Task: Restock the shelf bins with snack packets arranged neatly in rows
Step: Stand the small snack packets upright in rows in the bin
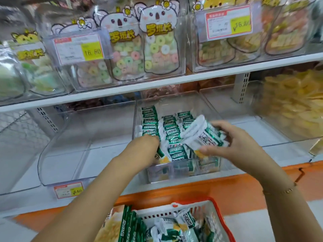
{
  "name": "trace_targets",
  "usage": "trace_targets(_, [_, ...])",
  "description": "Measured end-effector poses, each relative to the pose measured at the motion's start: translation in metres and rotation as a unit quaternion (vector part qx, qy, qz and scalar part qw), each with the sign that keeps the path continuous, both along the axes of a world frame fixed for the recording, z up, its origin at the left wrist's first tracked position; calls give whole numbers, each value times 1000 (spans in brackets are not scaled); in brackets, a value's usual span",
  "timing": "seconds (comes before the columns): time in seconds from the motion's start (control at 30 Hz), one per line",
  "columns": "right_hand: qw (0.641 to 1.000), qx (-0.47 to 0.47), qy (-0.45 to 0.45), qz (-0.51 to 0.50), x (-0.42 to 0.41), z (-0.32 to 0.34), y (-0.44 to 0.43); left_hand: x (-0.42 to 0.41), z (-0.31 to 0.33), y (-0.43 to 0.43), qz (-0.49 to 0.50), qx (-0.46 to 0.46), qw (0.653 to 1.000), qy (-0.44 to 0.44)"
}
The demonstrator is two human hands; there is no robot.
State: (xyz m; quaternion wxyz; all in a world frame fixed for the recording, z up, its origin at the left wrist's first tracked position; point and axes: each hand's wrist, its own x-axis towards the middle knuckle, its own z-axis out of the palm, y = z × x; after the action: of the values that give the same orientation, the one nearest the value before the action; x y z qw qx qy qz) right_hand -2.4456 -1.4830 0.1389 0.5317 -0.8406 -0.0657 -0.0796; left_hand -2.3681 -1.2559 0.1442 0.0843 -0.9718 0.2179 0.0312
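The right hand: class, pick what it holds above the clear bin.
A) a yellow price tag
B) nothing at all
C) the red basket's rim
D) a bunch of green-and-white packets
D: the right hand has its fingers and thumb curled round a bunch of green-and-white packets, held just over the clear bin.

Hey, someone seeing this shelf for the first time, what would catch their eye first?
Probably the right hand gripping a stack of green-and-white snack packets over the clear bin on the lower shelf, while the left hand reaches into the rows already inside. Next, the koala-shaped bags of pastel ring candies on the shelf above, and the red basket of more packets at the bottom.
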Motion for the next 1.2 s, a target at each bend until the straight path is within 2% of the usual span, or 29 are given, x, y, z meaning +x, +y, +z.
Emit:
trace_targets(0.17, [991,-130,-1,-42,83,17,5,7,5,7,-44,-8,998,44])
trace_targets(0.3, [951,-298,69,-43,163,17,23,15,12,12,-81,49,994,46])
trace_targets(0.43, [950,-306,70,7,217,6,42,19,-1,16,-106,29,992,61])
trace_targets(0.57, [947,-311,62,50,242,-6,51,19,-13,23,-101,-38,993,42])
trace_targets(0.67, [936,-340,67,60,253,-6,55,20,-18,27,-103,-51,993,37])
trace_targets(0.77, [926,-367,68,47,257,1,58,21,-19,27,-103,-65,992,36])
trace_targets(0.97, [949,-310,38,-29,243,-4,64,15,-20,30,-94,-141,985,28])
trace_targets(1.1, [950,-308,35,-27,222,13,65,0,-18,33,-88,-226,970,5])
trace_targets(1.2, [928,-369,29,-41,191,33,68,-22,-15,30,-70,-324,942,-55])
